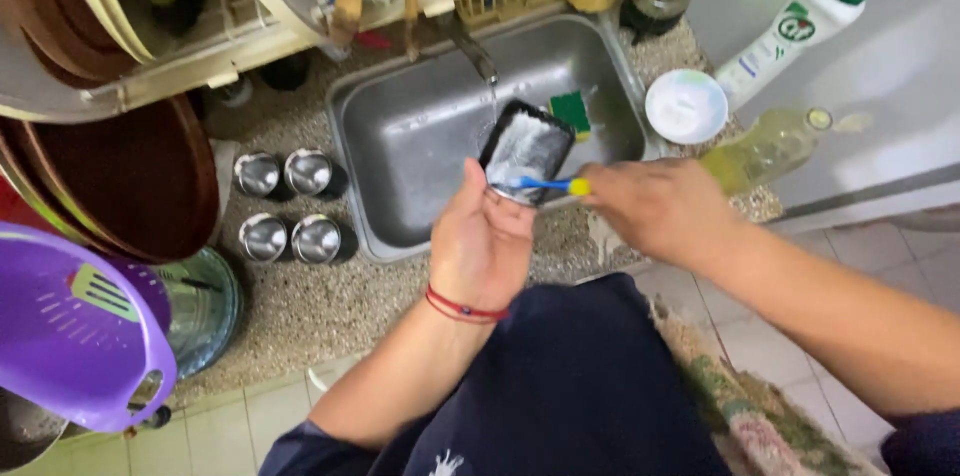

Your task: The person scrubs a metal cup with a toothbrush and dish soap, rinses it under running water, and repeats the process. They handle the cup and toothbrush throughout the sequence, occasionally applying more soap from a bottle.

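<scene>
A purple plastic colander (75, 331) is seen far to the left of the steel sink (420, 136), at the lower edge of the speckled counter (300, 306), and a large brown round dish (140, 176) is propped above it. Four small steel cups (287, 206) are set in a square just left of the sink. A dish rack (250, 26) with plates and utensils is mounted behind the sink, up and to the left. A thin stream of water is let down from the tap (470, 48) at the back of the sink. Over the front rim of the sink, a small dark rectangular tray (528, 148), whitened with foam, is held tilted in the left hand (482, 236), the fingers being closed about its lower end; a red thread is worn on that wrist. A toothbrush (545, 185) with a blue handle and yellow end is laid across the tray's lower edge and is gripped by the closed fingers of the right hand (660, 206), just right of the sink's front corner. A green and yellow sponge (571, 112) is lodged at the sink's right wall. A white bowl (686, 106), a white bottle with a green cap (795, 31) and a bottle of yellowish liquid (765, 146) are placed to the right of the sink
</scene>
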